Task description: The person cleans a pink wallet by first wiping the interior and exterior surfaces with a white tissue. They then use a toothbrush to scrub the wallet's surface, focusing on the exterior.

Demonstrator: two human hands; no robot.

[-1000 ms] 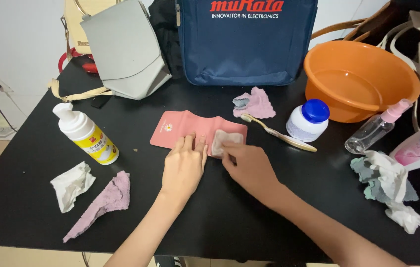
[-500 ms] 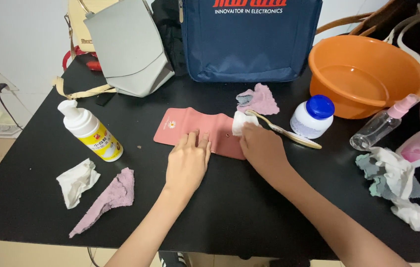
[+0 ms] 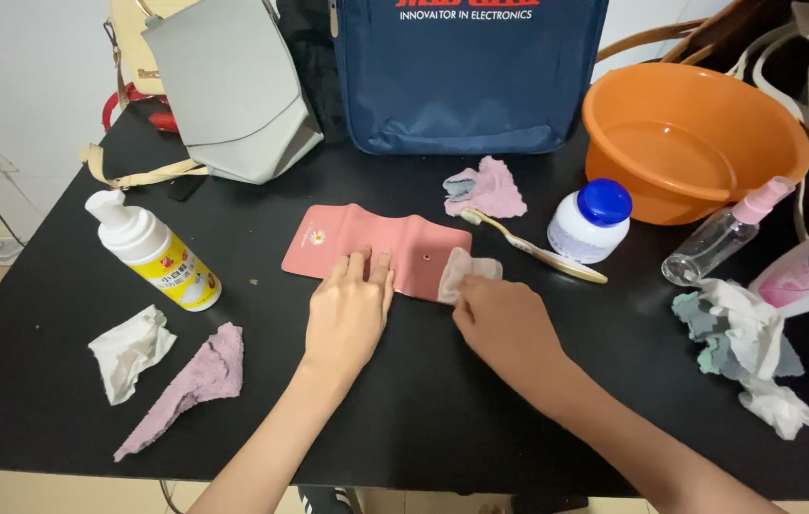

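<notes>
Mid-frame, the left hand (image 3: 347, 312) is lying flat, open-palmed, on a smooth pink wallet (image 3: 366, 249); the right hand (image 3: 504, 322) is pinching a crumpled white wipe (image 3: 461, 272) against its edge.

The person shows 2 bare forearms and 2 bare hands, with no sleeves reaching into view. The left hand (image 3: 347, 314) wears no ring, watch or glove, and its fingernails are short and unpainted. The right hand (image 3: 507, 322) is equally plain, with no bracelet or band at the wrist. Both forearms are slim and uncovered up to the picture's lower edge.
</notes>
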